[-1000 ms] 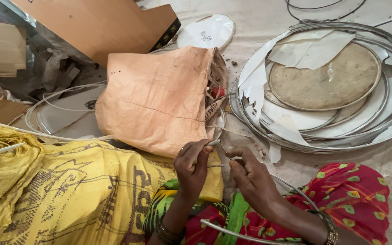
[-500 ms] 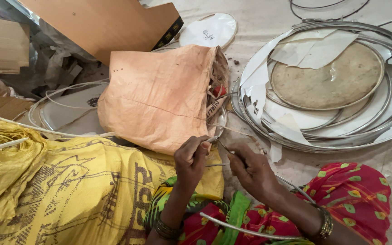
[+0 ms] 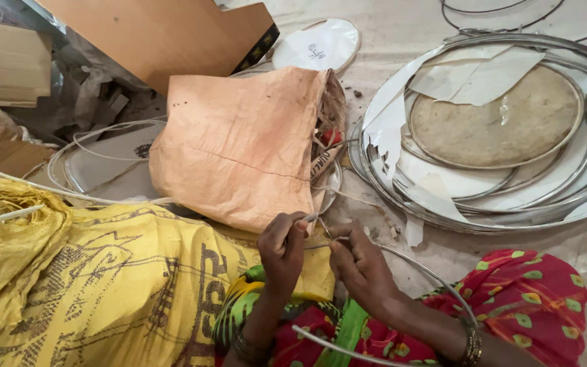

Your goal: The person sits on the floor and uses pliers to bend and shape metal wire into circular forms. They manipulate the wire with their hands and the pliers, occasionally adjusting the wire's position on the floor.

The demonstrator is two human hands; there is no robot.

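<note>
Wire hoop (image 3: 429, 275) — thin, light, springy metal, lies across lap | left hand (image 3: 281, 248) pinches it at the joint; right hand (image 3: 360, 266) closed on it just beside | likely slippery, best held near the joint | orange sack (image 3: 239, 146) and stacked metal rings (image 3: 375, 173) beyond.

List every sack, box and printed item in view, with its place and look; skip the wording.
Yellow woven sack: lower left, crumpled, dark print, beside the left hand.
Orange woven sack: centre, lying flat, frayed open end to the right.
Brown cardboard sheet: top, leaning, dark printed edge.
Small cardboard box: top left, plain tan.
White round disc: top centre, small dark mark.
No screens or signs.
</note>
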